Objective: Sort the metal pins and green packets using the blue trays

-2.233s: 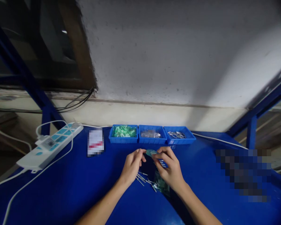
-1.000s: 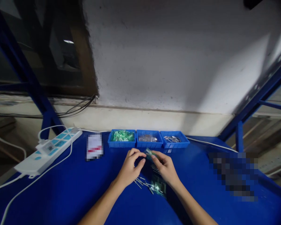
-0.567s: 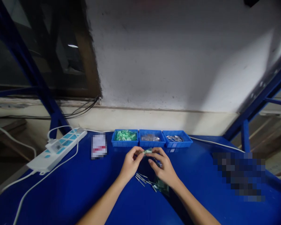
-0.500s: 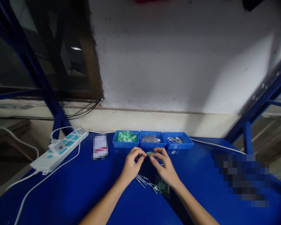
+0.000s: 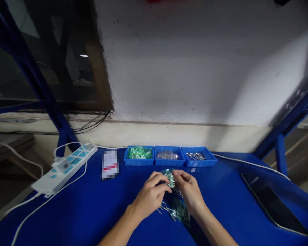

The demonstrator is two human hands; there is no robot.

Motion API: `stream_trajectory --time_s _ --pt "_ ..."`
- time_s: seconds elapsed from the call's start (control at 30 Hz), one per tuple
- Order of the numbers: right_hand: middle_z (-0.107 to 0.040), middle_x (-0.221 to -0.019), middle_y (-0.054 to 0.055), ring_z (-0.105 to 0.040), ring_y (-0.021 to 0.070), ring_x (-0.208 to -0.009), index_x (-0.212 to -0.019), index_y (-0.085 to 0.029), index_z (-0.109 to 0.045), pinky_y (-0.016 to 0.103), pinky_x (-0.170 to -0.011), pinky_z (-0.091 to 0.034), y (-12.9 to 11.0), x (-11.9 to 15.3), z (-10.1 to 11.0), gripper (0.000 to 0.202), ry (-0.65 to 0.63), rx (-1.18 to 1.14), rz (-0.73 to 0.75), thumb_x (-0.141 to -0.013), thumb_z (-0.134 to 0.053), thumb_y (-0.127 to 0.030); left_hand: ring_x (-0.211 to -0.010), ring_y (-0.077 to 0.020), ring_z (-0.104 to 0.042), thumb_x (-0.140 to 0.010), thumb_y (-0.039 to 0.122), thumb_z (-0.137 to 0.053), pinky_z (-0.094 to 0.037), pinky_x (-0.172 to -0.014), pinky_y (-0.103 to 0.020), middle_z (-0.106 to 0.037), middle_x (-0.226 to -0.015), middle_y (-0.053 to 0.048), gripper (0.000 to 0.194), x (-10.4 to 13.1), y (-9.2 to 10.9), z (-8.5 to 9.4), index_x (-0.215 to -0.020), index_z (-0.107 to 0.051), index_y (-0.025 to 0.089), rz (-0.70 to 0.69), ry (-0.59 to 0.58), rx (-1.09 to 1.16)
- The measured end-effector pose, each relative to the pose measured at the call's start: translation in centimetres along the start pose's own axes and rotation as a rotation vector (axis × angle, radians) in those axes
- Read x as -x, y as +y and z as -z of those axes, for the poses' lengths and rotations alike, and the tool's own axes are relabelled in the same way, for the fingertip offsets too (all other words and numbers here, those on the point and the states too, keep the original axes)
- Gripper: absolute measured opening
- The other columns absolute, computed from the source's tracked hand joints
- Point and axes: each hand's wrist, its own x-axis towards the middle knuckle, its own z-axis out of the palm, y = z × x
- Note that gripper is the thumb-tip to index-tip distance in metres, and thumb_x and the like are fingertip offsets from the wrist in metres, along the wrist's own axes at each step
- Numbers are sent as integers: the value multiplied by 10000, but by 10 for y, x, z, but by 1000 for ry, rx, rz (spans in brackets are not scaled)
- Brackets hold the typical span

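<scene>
Between my hands is a small green clear packet (image 5: 169,176) with pale pieces in it. My left hand (image 5: 154,193) has its fingers curled at the packet's left side. My right hand (image 5: 190,189) pinches the packet's right edge with thumb and fingers. Just below, thin metal pins (image 5: 165,207) lie loose on the blue table, partly hidden by my left hand. Beside them lies another greenish clear packet (image 5: 181,211). More thin pins show under my right hand's fingers.
Three blue trays stand at the back: green packets (image 5: 139,152), clear packets (image 5: 167,155) and metal pins (image 5: 195,156). A white power strip (image 5: 64,171) with cables lies left, near a blurred white pack (image 5: 110,164). A dark phone (image 5: 274,205) lies right.
Both hands have come nearer to me and turned. The green packet between them now shows larger and spread out. The view has shifted slightly.
</scene>
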Motion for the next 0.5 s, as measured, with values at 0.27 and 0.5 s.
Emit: stream_trajectory --time_s 0.27,0.5 --pt "-553 -694 19 -508 164 -695 -792 -217 -677 296 -645 -401 -5 13 13 70 245 576 824 -788 -631 -270 -843 -177 -529 -908 360 -432 -409 -783 -304 -591 -881 -63 272 -5 10 -1 -930 -622 167 414 18 271" --pt "-577 -619 0 -489 138 -579 -1078 -209 -620 279 -537 -406 7 16 9 327 -101 700 1052 -800 -550 -51 -627 -119 -498 -878 526 -414 -349 -571 -225 -555 -696 -29 456 3 -15 -11 -762 -594 123 810 125 789"
